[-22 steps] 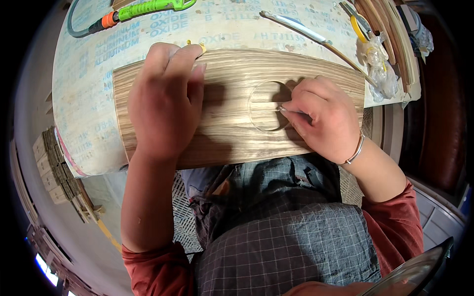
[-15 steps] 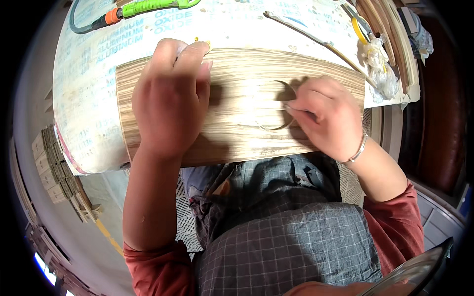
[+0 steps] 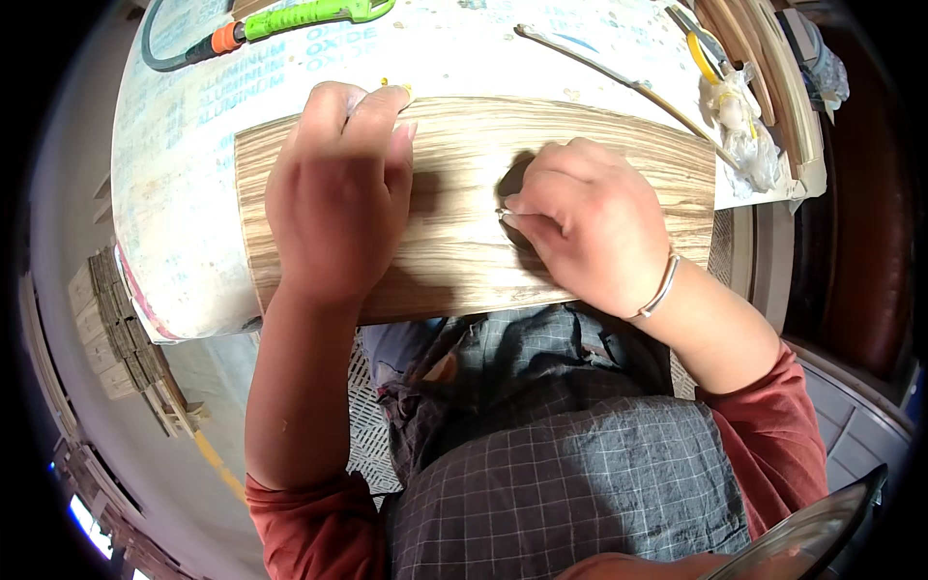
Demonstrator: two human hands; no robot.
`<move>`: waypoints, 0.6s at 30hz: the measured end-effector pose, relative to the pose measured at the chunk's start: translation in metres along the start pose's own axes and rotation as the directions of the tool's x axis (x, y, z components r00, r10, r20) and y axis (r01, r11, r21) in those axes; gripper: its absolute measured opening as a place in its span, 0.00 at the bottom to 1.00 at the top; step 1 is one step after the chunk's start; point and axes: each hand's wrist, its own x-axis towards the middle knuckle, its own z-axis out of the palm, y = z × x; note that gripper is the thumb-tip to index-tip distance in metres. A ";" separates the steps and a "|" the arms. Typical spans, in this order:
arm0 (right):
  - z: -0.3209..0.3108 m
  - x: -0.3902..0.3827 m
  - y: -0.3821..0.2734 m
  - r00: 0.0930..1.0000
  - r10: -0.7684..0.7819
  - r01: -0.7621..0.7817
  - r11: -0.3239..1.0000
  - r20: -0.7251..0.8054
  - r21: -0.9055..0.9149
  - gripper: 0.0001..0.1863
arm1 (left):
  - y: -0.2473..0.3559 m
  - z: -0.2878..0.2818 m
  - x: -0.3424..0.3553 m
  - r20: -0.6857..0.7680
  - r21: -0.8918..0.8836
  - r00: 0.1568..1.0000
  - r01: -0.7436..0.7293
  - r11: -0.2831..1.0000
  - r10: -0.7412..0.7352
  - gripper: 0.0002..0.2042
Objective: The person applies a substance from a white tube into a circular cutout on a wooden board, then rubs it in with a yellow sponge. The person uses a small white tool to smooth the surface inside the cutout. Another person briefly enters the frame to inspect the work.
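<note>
A rectangular board (image 3: pixel 464 271) with striped brown and cream wood grain lies across the near edge of the table. Over its left part is my left hand (image 3: pixel 338 193), fingers curled together. Something whitish shows between those fingers, and a small yellow bit (image 3: pixel 406 94) peeks out by the fingertips; its kind is hidden. My right hand (image 3: pixel 599 222), with a bracelet (image 3: pixel 662 287) at the wrist, hovers or rests over the board's right half. Its thumb and forefinger pinch a tiny pale end (image 3: pixel 503 214), mostly covered by the hand.
A pale printed sheet (image 3: pixel 174 213) covers the table. Toward the back lie a green air blow gun (image 3: pixel 304 17) with a dark hose, and a thin stick (image 3: pixel 619 77). Scissors with yellow handles (image 3: pixel 704 58), crumpled clear plastic (image 3: pixel 744 135) and wooden strips (image 3: pixel 768 77) sit at the right.
My right hand has moved left along the board, still pinching. The thin curved loop seen beside its fingers no longer shows. My left hand stays in nearly the same place.
</note>
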 end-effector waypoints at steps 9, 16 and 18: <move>-0.006 0.002 0.002 0.991 0.115 -0.116 0.993 0.066 0.010 0.04 | 0.004 -0.001 0.001 0.021 0.026 0.999 0.037 0.999 -0.037 0.13; -0.018 -0.011 0.018 0.974 0.193 -0.189 0.981 0.119 -0.038 0.04 | 0.003 0.001 0.001 0.031 -0.013 0.999 0.033 0.999 -0.033 0.14; -0.013 -0.008 0.012 0.984 0.160 -0.157 0.986 0.073 -0.046 0.03 | 0.005 0.001 0.002 0.027 0.028 0.999 0.034 0.999 -0.035 0.12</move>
